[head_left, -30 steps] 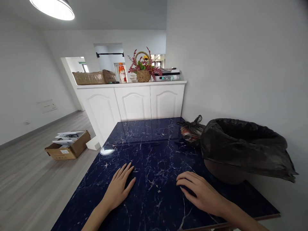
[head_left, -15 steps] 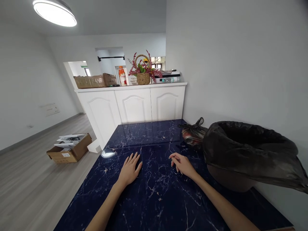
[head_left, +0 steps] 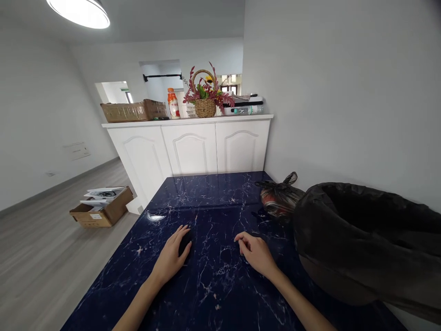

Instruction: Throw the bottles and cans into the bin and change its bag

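Tabletop (head_left: 213,278), directly beneath 2 hands. Left hand (head_left: 171,257) palm down, thumb spread wide of the fingers (head_left: 176,235); right hand (head_left: 257,253) with fingers (head_left: 244,239) curled narrow, their undersides hidden, so cannot tell if holding anything.

Far left of the left fingers, on the floor (head_left: 34,266): cardboard box (head_left: 97,220) containing white flat items (head_left: 96,201) and a dark cable (head_left: 108,194). Well ahead of the left fingers, atop a white cabinet (head_left: 193,154): brown carton (head_left: 124,112), contents hidden; orange-capped bottle (head_left: 174,108), upright. Ahead, between both sets of fingers: wicker basket (head_left: 206,109) full of reddish foliage (head_left: 223,99) and a yellow bloom (head_left: 208,79). Ahead of the right fingers: clear bottle (head_left: 250,110) on its side. Nearer, ahead and right of them: tied black bag (head_left: 280,202), reddish contents showing through. Right of them: bin (head_left: 332,279) under black liner (head_left: 327,239), interior too dark to tell.

Beyond the fingers, 3 cabinet doors across the far edge; to their right, bag and bin crowding that side.

Underneath, glossy dark blue with pale veins; left of the fingers, grey planks; high above left, ceiling lamp (head_left: 81,11).
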Motion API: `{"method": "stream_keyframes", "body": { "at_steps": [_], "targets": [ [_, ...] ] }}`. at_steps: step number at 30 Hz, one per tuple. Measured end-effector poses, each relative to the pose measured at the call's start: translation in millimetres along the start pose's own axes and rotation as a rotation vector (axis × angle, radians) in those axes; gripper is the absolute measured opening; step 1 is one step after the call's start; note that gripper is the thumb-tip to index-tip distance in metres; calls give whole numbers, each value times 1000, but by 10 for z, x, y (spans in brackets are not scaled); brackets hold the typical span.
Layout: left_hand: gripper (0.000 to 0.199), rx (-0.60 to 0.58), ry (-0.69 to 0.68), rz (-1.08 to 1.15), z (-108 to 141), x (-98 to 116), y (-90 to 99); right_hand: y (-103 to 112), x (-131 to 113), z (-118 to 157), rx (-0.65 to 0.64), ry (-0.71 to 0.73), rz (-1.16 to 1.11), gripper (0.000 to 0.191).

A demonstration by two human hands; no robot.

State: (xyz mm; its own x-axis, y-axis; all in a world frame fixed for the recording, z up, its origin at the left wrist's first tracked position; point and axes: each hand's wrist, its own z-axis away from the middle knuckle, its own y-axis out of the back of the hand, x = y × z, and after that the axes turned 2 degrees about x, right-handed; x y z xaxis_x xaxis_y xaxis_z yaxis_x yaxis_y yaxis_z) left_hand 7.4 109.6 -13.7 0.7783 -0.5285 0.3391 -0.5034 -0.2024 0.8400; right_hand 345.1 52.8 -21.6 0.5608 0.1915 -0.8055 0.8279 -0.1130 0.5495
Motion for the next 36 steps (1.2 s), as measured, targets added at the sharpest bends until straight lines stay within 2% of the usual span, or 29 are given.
{"method": "stream_keyframes", "body": {
  "at_steps": [7, 16, 29, 36],
  "targets": [
    [40, 7, 49, -1, 35, 78, 98, -35, -33, 31, 19, 9, 117, 29],
    [40, 39, 99, 23, 0, 82, 136, 14, -71, 36, -8, -25, 44, 29],
    [37, 34, 3, -1, 39, 166, 129, 11, -64, 69, -3, 11, 65, 29],
    [36, -10, 10, 30, 37, 160, 97, -16, 50, 47, -7, -30, -81, 29]
  ]
}}
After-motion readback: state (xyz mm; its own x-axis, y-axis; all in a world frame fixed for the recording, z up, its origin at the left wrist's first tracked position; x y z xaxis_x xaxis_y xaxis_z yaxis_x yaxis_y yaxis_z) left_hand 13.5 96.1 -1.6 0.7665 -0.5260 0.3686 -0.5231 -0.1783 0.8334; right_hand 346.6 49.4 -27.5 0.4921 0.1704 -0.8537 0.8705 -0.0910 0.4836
